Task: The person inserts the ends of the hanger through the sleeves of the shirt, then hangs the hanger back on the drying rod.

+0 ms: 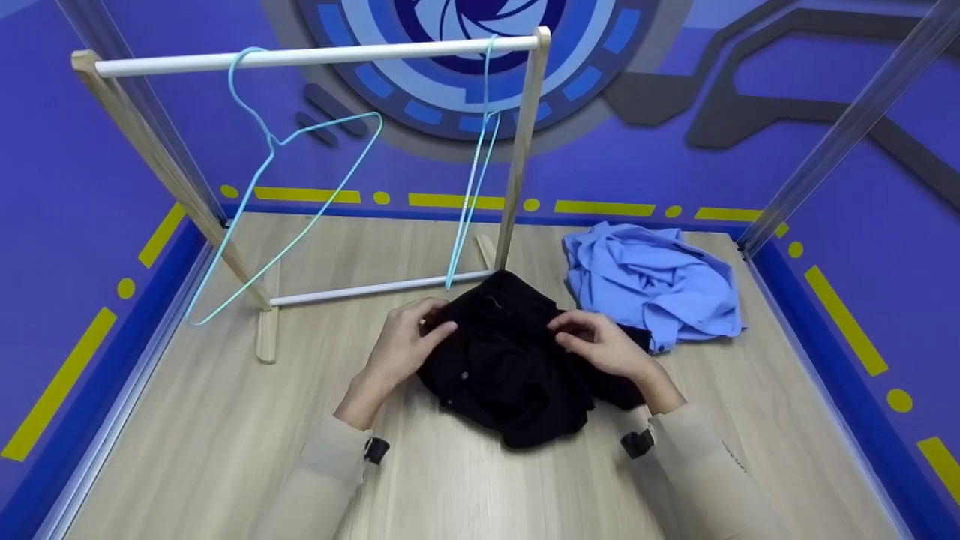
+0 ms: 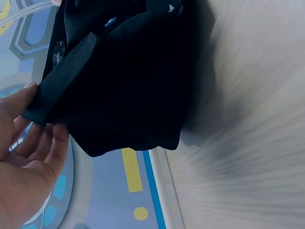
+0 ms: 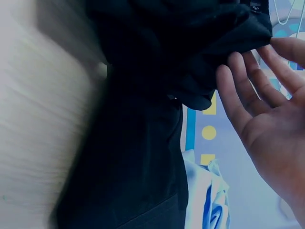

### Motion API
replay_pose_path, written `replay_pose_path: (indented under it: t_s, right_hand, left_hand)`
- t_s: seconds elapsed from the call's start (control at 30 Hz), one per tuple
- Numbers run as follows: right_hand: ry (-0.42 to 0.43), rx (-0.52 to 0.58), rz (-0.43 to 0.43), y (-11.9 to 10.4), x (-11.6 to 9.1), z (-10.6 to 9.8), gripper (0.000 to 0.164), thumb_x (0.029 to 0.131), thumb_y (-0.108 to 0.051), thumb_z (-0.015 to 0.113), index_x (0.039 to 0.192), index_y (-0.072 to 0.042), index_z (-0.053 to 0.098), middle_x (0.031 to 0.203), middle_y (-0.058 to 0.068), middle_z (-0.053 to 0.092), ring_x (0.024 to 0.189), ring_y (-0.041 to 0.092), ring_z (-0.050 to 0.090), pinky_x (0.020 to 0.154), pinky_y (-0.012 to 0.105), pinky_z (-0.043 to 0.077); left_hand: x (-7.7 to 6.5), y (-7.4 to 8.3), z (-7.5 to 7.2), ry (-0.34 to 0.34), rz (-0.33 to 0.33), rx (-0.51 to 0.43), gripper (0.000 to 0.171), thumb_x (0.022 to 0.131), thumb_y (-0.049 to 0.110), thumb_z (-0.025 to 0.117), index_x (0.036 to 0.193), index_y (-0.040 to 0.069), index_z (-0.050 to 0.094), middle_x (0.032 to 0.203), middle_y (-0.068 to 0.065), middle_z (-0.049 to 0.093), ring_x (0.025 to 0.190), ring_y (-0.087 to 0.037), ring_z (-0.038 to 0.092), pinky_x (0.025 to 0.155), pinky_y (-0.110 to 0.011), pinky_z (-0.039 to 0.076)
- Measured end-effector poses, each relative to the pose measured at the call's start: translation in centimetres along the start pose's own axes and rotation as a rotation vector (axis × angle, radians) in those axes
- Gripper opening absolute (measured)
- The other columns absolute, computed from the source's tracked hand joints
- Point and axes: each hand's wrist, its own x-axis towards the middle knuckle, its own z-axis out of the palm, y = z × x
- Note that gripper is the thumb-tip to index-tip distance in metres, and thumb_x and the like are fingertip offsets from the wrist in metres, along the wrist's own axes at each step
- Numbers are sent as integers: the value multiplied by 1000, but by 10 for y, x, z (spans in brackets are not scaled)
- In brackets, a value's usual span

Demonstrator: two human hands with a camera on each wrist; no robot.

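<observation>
A crumpled black shirt (image 1: 517, 367) with small buttons lies bunched on the wooden tabletop between both hands. At its left side, my left hand (image 1: 409, 341) pinches a folded edge between thumb and fingers. The left wrist view shows that same hand (image 2: 31, 157) gripping a flap of the black cloth (image 2: 124, 86). On the opposite side my right hand (image 1: 604, 345) holds the shirt's upper right edge. Seen from the right wrist, this hand (image 3: 271, 105) pinches a corner of the fabric with thumb and forefinger, its other fingers fairly straight. Part of the shirt (image 3: 138, 157) trails below that hand.
Behind the shirt stands a garment rack with a white top rail (image 1: 322, 56) and wooden legs. Two light-blue hangers hang from it, one left (image 1: 266, 172), one right (image 1: 472, 187). A crumpled blue shirt (image 1: 652, 285) lies at the back right. Blue walls (image 1: 750, 172) enclose the table.
</observation>
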Motion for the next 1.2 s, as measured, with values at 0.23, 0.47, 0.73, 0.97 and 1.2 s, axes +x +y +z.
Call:
replay_pose_path:
  t_s: [0.23, 0.47, 0.73, 0.97, 1.2]
  right_hand:
    - [5, -133, 22, -7, 0, 0, 28, 91, 0, 76, 116, 7, 67, 103, 22, 68, 87, 28, 63, 76, 33, 53]
    - [-6, -165, 41, -8, 1, 0, 26, 93, 4, 70, 119, 8, 67, 73, 21, 65, 58, 40, 62, 51, 24, 48]
    - [-27, 21, 63, 28, 5, -1, 36, 94, 1, 72, 129, 7, 65, 84, 23, 69, 69, 36, 67, 63, 44, 60]
    - [-103, 21, 0, 33, 2, -3, 43, 94, -5, 75, 134, 6, 63, 118, 18, 69, 99, 22, 67, 83, 31, 57]
    - [-201, 120, -3, 32, 1, 0, 56, 88, 6, 76, 139, 11, 55, 120, 26, 63, 107, 33, 64, 91, 37, 56]
  left_hand:
    - [1, 2, -2, 68, 30, -26, 22, 93, 14, 78, 109, 0, 73, 97, -6, 71, 85, -19, 67, 69, -34, 57]
    - [1, 4, -3, 99, 53, -23, 21, 92, 18, 80, 106, 3, 75, 97, -4, 72, 83, -18, 68, 67, -32, 56]
    - [3, 8, -4, 147, 59, -58, 21, 91, 20, 81, 103, 5, 74, 96, -2, 72, 87, -17, 68, 67, -34, 57]
    - [4, 10, -5, 192, 64, -77, 20, 90, 20, 82, 103, 6, 74, 97, 0, 72, 87, -16, 67, 66, -36, 57]
    - [5, 12, -5, 214, 67, -110, 19, 90, 20, 82, 102, 7, 76, 94, 2, 72, 82, -16, 65, 63, -34, 55]
